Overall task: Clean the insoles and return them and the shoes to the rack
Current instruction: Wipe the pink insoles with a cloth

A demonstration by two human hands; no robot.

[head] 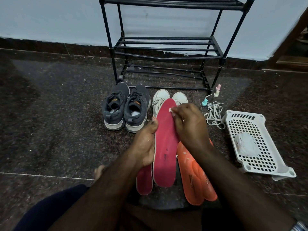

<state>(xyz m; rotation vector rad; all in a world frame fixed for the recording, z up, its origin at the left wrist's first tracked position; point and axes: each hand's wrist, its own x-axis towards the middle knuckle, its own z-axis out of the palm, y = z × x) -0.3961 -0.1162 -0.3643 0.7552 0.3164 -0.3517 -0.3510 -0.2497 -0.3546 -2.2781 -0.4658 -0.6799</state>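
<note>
A dark speckled stone floor (58, 100) with a dull polish. A black rack (166, 47) of thin matt metal-looking tubes. Grey shoes (125, 107) in woven mesh cloth with scuffed rubbery soles. Matt pink insole (166, 147), soft foam-like; orange insoles (196, 177) with white flecks. A white perforated plastic basket (260, 157), smooth. The wall (50, 17) is matt painted.

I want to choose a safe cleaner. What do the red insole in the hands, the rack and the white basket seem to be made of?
Red insole: probably foam under matte fabric; pale edge, slight bend. Rack: looks like black-coated metal tubes, faint sheen. White basket: moulded plastic, perforated grid, smooth rim.
</note>
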